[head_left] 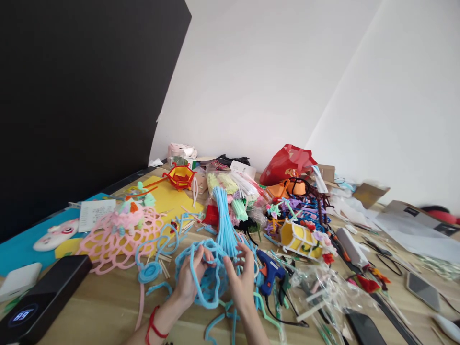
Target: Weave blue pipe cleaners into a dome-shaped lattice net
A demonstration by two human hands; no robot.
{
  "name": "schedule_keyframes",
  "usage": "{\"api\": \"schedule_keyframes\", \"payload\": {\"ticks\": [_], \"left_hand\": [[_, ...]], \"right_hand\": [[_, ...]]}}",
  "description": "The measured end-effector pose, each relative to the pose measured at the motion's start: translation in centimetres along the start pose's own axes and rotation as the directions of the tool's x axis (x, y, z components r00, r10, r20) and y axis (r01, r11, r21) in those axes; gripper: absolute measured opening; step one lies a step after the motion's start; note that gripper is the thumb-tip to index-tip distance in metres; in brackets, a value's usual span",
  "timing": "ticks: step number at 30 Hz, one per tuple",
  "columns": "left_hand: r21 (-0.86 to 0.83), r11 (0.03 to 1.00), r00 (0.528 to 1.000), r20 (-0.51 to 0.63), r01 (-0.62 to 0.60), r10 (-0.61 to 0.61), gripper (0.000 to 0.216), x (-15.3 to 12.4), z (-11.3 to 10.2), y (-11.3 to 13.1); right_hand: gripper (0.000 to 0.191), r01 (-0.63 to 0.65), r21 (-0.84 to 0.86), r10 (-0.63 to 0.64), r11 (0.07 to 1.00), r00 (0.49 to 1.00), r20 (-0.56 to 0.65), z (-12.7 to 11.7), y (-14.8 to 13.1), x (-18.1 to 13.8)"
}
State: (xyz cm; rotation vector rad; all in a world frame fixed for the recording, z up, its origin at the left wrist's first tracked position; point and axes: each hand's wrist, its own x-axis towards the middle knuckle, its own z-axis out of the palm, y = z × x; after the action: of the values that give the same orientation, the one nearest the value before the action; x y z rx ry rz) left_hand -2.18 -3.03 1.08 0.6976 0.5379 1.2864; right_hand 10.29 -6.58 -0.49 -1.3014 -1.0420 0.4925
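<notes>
My left hand point(192, 278) is closed around a light-blue looped net of fuzzy pipe cleaners point(210, 299), with one strand arching over the back of the hand. Against the right side of this net is my right hand point(242, 278), its fingers curved and spread apart, the thumb close to the blue loops. I see nothing clearly gripped in it. Just beyond both hands lies a long bundle of loose blue pipe cleaners point(223, 215). A coiled blue piece point(150, 272) rests to the left of the net.
A blue glue gun point(270, 272) with its cord lies right of my hands. Left are a pink net point(108, 242) and a black power bank point(45, 299). A yellow-and-white lantern point(296, 238), clear plastic wrapping point(334, 292) and a red bag point(285, 165) are at the right.
</notes>
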Motion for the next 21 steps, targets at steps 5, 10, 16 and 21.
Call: {"api": "schedule_keyframes", "payload": {"ticks": [5, 10, 16, 21], "left_hand": [[0.121, 0.982, 0.956, 0.236, 0.147, -0.173, 0.041, 0.0, -0.7, 0.2], [0.175, 0.971, 0.961, 0.192, 0.165, -0.198, 0.041, 0.4, -0.8, -0.2], [0.037, 0.959, 0.951, 0.124, 0.281, -0.283, 0.038, 0.6, -0.5, 0.0], [-0.145, 0.902, 0.913, 0.047, 0.407, -0.404, 0.019, 0.7, -0.5, 0.9]], "right_hand": [[0.063, -0.191, 0.202, 0.092, 0.961, 0.905, 0.415, -0.7, -0.5, 0.5], [0.029, -0.212, 0.247, 0.098, 0.945, 0.909, 0.406, 0.1, -0.3, 0.4], [0.027, -0.206, 0.163, 0.153, 0.965, 0.945, 0.289, 0.3, 0.8, 0.7], [0.032, -0.181, 0.147, 0.145, 0.972, 0.963, 0.226, 0.4, 1.0, 0.6]]}}
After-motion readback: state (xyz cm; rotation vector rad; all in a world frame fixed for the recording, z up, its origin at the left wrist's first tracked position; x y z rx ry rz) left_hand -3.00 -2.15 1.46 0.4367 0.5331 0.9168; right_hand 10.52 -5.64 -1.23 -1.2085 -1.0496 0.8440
